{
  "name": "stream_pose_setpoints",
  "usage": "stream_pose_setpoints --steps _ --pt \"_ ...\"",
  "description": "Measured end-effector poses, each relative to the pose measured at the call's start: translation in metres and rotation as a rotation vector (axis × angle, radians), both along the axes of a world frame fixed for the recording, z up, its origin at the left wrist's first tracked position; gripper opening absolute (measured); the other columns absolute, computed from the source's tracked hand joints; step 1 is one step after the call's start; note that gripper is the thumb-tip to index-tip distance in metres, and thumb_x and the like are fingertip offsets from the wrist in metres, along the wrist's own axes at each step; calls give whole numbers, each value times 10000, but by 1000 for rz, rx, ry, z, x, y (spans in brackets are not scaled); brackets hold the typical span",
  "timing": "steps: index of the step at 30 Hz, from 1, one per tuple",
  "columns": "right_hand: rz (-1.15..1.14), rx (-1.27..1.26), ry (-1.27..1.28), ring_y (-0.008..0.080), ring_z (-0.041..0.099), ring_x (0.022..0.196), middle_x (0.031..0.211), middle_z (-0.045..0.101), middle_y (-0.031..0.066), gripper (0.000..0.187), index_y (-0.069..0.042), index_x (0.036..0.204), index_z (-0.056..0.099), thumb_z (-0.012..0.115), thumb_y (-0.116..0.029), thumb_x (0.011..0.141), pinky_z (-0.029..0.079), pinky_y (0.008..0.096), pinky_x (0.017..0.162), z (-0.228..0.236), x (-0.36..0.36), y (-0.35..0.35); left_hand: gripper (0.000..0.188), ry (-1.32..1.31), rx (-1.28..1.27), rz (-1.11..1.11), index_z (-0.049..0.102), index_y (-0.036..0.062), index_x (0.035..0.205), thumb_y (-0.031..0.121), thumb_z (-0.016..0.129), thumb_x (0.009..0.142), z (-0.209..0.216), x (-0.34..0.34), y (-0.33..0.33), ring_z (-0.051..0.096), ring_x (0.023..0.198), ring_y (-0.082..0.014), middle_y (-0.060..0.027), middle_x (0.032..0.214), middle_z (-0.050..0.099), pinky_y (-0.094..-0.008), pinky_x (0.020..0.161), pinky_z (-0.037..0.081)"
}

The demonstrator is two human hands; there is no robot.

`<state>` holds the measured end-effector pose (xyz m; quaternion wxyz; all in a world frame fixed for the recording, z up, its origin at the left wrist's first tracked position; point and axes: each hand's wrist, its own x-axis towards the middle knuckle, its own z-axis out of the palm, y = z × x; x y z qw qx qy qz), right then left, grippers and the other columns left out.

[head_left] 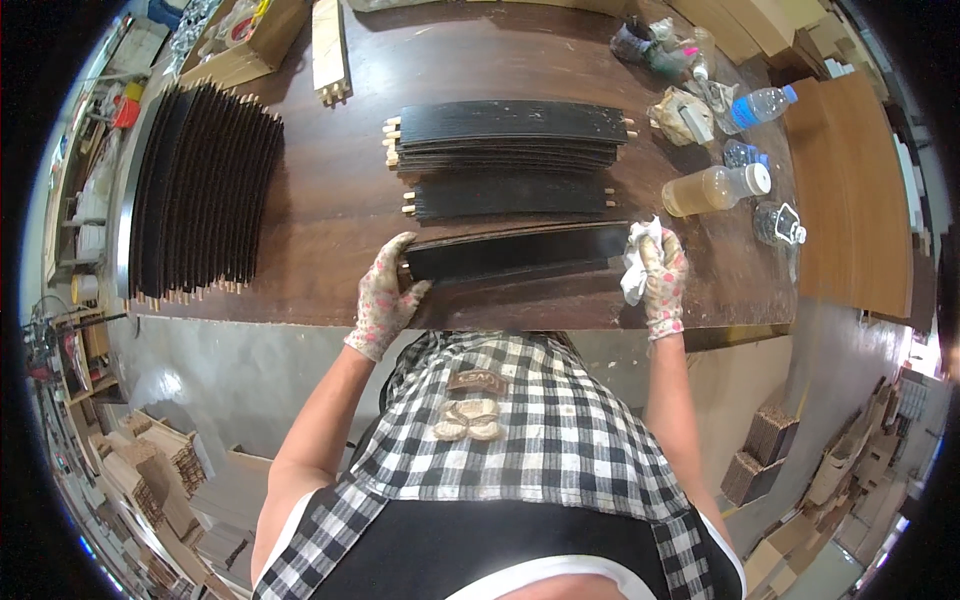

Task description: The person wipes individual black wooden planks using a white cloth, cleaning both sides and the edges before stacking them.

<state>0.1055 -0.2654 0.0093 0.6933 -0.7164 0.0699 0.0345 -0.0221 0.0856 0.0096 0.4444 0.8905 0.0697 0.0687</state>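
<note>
A black wooden board point(515, 253) lies slantwise near the table's front edge, tilted so its face and upper edge show. My left hand point(385, 300), in a pink-dotted white glove, grips its left end, thumb on the near side and fingers on the far side. At the board's right end, my right hand point(664, 285), gloved alike, is closed on a crumpled white cloth point(636, 275). Just beyond lies another black board point(510, 197) with pale dowels at its ends. Behind that is a stack of similar doweled boards point(510, 123).
Several black boards stand on edge in a long row point(195, 190) at the left of the table point(330, 200). At the right stand a bottle of amber liquid point(700, 191), clear plastic bottles point(760, 107) and crumpled packaging point(683, 115). A pale doweled board point(328, 45) and a cardboard box point(245, 50) lie at the back.
</note>
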Motion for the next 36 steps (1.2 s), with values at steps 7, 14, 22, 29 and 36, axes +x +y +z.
stream_pose_setpoints --steps 7,14,22,29,36 --pt "-12 -8 -63 95 613 764 947 659 31 165 -29 1090 605 590 -89 937 505 229 641 -35 -7 -10 395 -86 -224 -1 631 87 1060 13 725 684 -19 2 9 603 887 -263 -86 973 642 -377 826 487" --pt "141 -1161 -902 288 601 900 938 625 108 182 -71 957 637 704 -138 801 474 440 856 -6 -2 52 251 -256 71 -28 689 104 953 154 764 719 -37 7 4 572 928 -281 -67 932 641 -408 850 441" --pt "585 -900 -960 278 564 942 1034 594 66 254 -106 1000 642 686 -196 767 391 454 871 -5 -69 216 275 -393 9 -38 623 76 912 112 683 645 -59 17 6 557 885 -314 -79 897 616 -431 769 433" --pt "436 -836 -1002 238 565 851 899 591 23 188 -171 943 651 644 -163 756 405 423 768 -3 -52 184 265 -344 164 -153 660 96 935 156 744 691 -45 14 -1 561 909 -288 -54 945 638 -421 799 425" --pt "445 -594 -865 275 565 855 908 608 66 121 -104 903 635 628 -133 786 423 415 780 9 -51 190 255 -370 214 -116 649 110 897 165 738 664 -49 19 -10 564 879 -287 -45 882 625 -426 744 432"
